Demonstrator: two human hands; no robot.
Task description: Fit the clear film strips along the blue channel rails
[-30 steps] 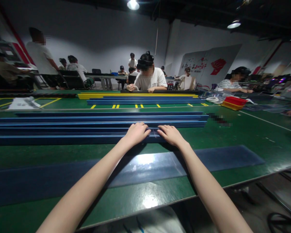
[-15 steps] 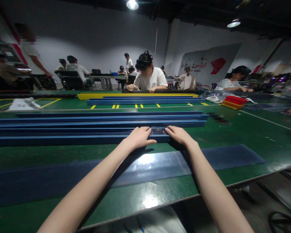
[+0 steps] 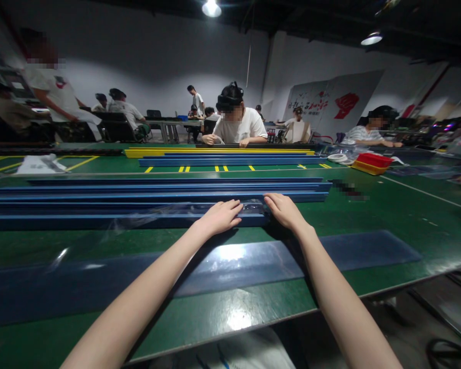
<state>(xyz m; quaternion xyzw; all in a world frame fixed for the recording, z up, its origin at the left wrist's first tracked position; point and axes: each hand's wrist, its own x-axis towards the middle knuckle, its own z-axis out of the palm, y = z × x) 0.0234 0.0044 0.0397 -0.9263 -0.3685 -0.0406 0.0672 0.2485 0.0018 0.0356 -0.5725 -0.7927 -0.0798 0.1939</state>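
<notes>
Blue rail (image 3: 138, 220), nearest of a stack of long blue profiles lying lengthwise across the green table (image 3: 388, 215); its right end stops just under the two hands. A clear film (image 3: 251, 207) sits on top of that end, glinting, and more of it trails leftward along the rail and down over the table edge of the rail as a faint sheen.

Left hand (image 3: 218, 218): palm down on the rail's near edge, fingers stretched flat and together, tips on the film. Not gripping anything that I can see, just pressing.

Right hand (image 3: 286, 211): also palm down at the very end of the rail, fingers extended toward the left hand, tips touching the film. Whether the thumb pinches the film underneath, I cannot tell.

The two hands are near each other, with the strip of film between the fingertips.

Closer to me, a dark blue flat sheet (image 3: 349, 251) lies on the table, running left to right under both forearms, with a bright lamp reflection on it.

Behind the blue stack: a second set of rails, one yellow profile (image 3: 215, 151) among blue ones, near a seated person in a white shirt (image 3: 240, 128) wearing a head rig. Far right, a red tray (image 3: 372, 161) and a roll of white tape (image 3: 336, 157) just beside it. More people sit or stand at tables farther back.
</notes>
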